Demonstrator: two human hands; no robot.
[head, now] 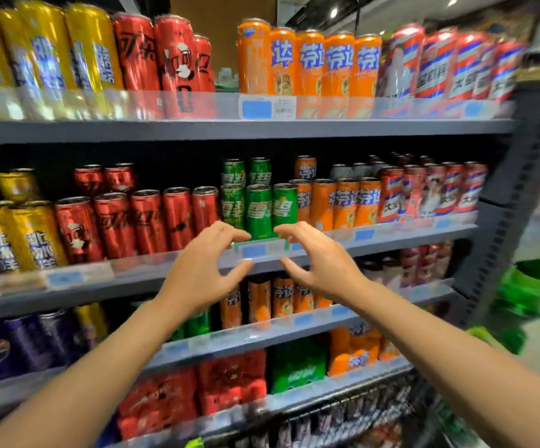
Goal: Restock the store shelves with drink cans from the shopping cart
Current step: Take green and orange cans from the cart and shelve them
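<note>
The grey shelves hold rows of drink cans. Just beyond both hands stand the green cans, orange ones to their right. The left hand and right hand are half open, fingers curled, holding nothing.

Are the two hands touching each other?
Apart. The head view shows green cans and a shelf tag between the left hand and right hand.

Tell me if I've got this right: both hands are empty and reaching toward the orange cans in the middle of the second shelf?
Not quite. In the head view, the left hand and right hand are empty, but they reach toward the green cans, not orange ones, on the second shelf.
</note>
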